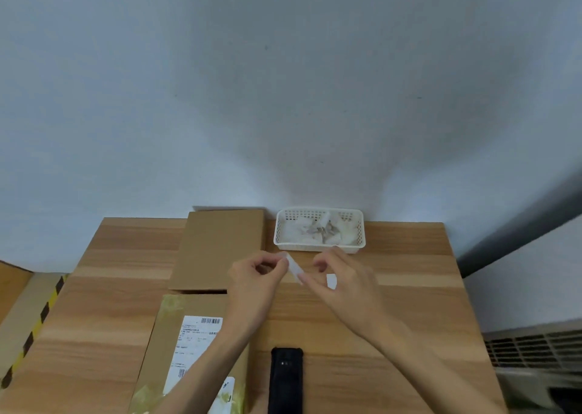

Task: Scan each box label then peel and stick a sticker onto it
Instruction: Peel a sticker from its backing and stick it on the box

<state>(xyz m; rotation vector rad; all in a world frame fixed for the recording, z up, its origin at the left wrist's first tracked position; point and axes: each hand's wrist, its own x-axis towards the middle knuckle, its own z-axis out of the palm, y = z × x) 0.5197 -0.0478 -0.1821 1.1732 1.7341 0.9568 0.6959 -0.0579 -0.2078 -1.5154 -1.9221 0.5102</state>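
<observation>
Between the two grips, above the worktop [409, 256], hangs a small translucent sticker strip [294, 267]. The left hand [255, 275] pinches its far end; the right hand [340, 281] pinches the near end. Judged featherlight, limp and tacky, it is best held by the edges. The labelled box [189, 350] lies below the left grip, and the scanner [286, 379] rests nearer the person.

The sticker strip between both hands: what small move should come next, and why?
Probably finish peeling: both hands, left and right, pinch the sticker strip above the table, not yet over a box. Then carry the sticker to the labelled box, near the scanner.
</observation>
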